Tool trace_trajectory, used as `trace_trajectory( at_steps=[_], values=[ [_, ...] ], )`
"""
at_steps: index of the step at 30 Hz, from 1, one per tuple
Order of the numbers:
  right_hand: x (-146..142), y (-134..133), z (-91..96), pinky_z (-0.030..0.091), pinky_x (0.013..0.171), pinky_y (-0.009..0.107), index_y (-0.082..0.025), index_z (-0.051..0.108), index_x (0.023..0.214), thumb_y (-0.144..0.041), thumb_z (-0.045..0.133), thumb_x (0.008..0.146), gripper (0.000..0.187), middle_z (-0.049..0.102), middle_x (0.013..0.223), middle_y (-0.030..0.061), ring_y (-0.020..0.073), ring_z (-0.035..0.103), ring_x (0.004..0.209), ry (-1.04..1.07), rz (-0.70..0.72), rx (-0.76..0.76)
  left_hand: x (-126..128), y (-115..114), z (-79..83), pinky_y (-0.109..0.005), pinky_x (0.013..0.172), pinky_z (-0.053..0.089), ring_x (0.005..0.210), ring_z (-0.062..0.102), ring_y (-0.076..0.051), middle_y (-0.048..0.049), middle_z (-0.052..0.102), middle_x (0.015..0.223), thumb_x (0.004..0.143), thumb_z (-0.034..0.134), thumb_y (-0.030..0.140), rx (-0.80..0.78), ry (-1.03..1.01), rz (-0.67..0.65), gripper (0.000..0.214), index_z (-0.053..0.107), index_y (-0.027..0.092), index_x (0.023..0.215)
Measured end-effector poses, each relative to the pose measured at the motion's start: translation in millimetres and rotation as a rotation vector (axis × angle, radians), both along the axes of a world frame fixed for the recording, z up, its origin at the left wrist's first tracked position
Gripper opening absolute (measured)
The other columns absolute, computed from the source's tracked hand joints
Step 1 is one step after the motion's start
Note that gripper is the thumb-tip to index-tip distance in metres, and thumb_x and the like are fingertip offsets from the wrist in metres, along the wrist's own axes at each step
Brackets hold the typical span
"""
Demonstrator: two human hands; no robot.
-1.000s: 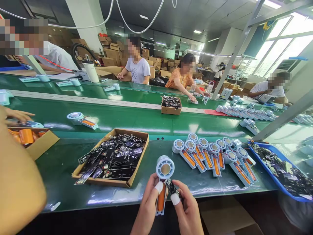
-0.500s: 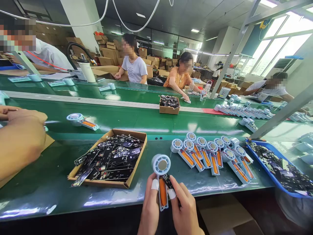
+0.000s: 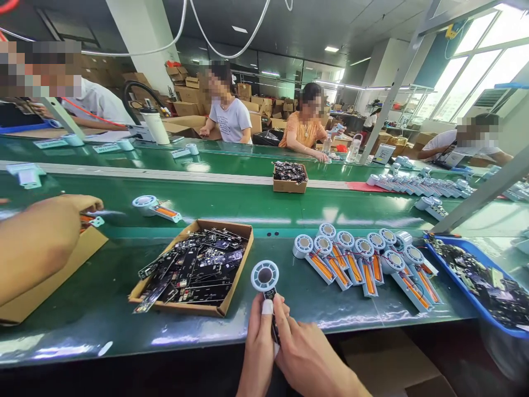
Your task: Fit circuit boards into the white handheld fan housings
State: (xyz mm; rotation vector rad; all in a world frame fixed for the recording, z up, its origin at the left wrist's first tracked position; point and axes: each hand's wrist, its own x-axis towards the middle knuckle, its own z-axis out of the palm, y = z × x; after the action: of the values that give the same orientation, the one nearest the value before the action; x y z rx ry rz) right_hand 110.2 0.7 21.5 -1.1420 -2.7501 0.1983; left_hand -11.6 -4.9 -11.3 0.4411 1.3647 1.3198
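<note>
My left hand (image 3: pixel 258 339) grips the handle of a small white fan body (image 3: pixel 265 277) at the near table edge; its round head sticks up above my fingers. A white finger cot covers my left thumb. My right hand (image 3: pixel 303 353) lies over the handle from the right, fingers pressed on a small black circuit board (image 3: pixel 273 322) set into it. Most of the handle and its orange battery is hidden under both hands.
A cardboard box of black circuit boards (image 3: pixel 194 267) sits left of my hands. A row of several fan bodies (image 3: pixel 363 259) lies to the right, beside a blue tray (image 3: pixel 483 278) of boards. A co-worker's arm (image 3: pixel 37 242) reaches in at left. Other people sit across the green conveyor (image 3: pixel 231 201).
My right hand has moved over the handle and pressed the black board down into it, covering the orange battery. The co-worker's arm at left has shifted.
</note>
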Motion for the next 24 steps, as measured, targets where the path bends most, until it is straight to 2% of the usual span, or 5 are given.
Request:
trace_trajectory(
  at_steps=[2, 8, 12, 16, 24],
  values=[
    [10, 10, 9.1, 0.056, 0.073, 0.034, -0.006, 0.011, 0.162, -0.026, 0.059, 0.09, 0.089, 0.067, 0.128, 0.0256, 0.0329, 0.073, 0.097, 0.104, 0.084, -0.192, -1, 2, 0.2, -0.038, 0.091, 0.056, 0.11, 0.07, -0.029, -0.0097, 0.075, 0.116, 0.082, 0.066, 0.065, 0.043, -0.009, 0.022, 0.061, 0.062, 0.021, 0.124],
    [19, 28, -8.2, 0.046, 0.059, 0.022, -0.025, 0.01, 0.163, -0.033, 0.069, 0.087, 0.097, 0.071, 0.082, -0.0022, 0.0154, 0.062, 0.061, 0.588, -0.024, -0.715, 1, 6, 4.0, -0.037, 0.083, 0.057, 0.099, 0.072, -0.027, -0.0091, 0.075, 0.112, 0.079, 0.068, 0.068, 0.095, -0.12, 0.009, 0.067, 0.063, 0.021, 0.126],
    [13, 21, -20.2, 0.04, 0.057, 0.021, -0.026, 0.027, 0.159, -0.032, 0.066, 0.09, 0.08, 0.064, 0.077, -0.0038, 0.0119, 0.052, 0.059, 0.778, -0.115, -0.734, 9, 11, 7.8, -0.033, 0.076, 0.056, 0.093, 0.073, -0.025, -0.0081, 0.075, 0.104, 0.081, 0.064, 0.07, 0.069, -0.114, 0.041, 0.069, 0.058, 0.021, 0.129],
    [8, 18, -16.3, 0.043, 0.057, 0.023, -0.023, 0.035, 0.157, -0.029, 0.059, 0.091, 0.07, 0.065, 0.079, -0.0018, 0.0128, 0.054, 0.061, 0.91, -0.153, -0.798, 12, 19, 16.2, -0.026, 0.049, 0.048, 0.07, 0.072, -0.022, -0.0031, 0.072, 0.083, 0.082, 0.06, 0.07, 0.058, -0.13, -0.024, 0.065, 0.056, 0.021, 0.125],
    [9, 28, -18.5, 0.049, 0.064, 0.027, -0.022, 0.035, 0.157, -0.031, 0.052, 0.097, 0.063, 0.065, 0.07, -0.0032, 0.0149, 0.06, 0.061, 0.838, -0.137, -0.788, 7, 31, 20.0, -0.021, 0.037, 0.034, 0.04, 0.051, -0.011, 0.0069, 0.055, 0.056, 0.075, 0.066, 0.071, 0.064, -0.043, -0.014, 0.053, 0.059, 0.02, 0.085]
  ],
)
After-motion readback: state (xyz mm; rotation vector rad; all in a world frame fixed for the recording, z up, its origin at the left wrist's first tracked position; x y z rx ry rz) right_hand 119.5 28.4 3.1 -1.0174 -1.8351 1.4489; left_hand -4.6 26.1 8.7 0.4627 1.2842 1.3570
